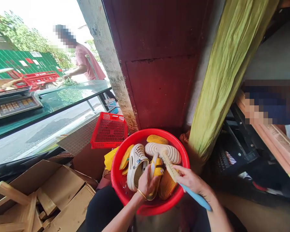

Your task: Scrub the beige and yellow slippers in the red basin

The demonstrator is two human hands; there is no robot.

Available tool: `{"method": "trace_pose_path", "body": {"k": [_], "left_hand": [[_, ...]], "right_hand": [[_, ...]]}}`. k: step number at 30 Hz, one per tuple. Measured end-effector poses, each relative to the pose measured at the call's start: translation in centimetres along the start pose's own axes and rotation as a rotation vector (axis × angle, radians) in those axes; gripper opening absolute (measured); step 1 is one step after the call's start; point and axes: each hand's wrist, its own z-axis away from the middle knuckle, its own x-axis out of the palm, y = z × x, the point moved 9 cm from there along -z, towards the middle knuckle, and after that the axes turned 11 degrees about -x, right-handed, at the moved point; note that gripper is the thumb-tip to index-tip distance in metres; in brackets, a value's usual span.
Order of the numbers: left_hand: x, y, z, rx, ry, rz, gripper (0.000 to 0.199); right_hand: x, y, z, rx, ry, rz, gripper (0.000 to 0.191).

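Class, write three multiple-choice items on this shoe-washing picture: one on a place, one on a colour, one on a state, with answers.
1. Where do the shoes lie?
A. in the round basin
B. in the crate
C. on the cardboard

2. What colour is the brush handle?
A. green
B. blue
C. red

3. What is the left hand doing?
A. hanging free
B. gripping a yellow shoe
C. resting on the rim

Answers:
1 A, the shoes sit inside the red basin.
2 B, the brush in the right hand has a blue handle.
3 B, the left hand is closed around the yellow shoe.
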Motion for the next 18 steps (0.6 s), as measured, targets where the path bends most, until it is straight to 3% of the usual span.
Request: {"method": "trace_pose_path", "body": {"k": [3, 9, 13, 18], "left_hand": [[3.4, 1.0, 1.6, 0.069, -0.158, -0.248, 0.073], [7.4, 1.4, 2.5, 0.04, -0.223, -0.619, 0.084], [8.4, -0.4, 2.4, -0.031, -0.298, -0.651, 0.084], [8.3, -1.9, 1.7, -0.107, -0.382, -0.542, 0.09]], "right_hand": [[0.2, 0.8, -1.5, -0.033, 0.092, 0.083, 0.059], [1.8, 2.7, -2.7, -0.03, 0.046, 0.22, 0.062], [3.1, 4.7, -3.2, 0.01, -0.023, 0.37, 0.06], [4.1, 5.6, -4.1, -0.007, -0.032, 0.43, 0.059]]}}
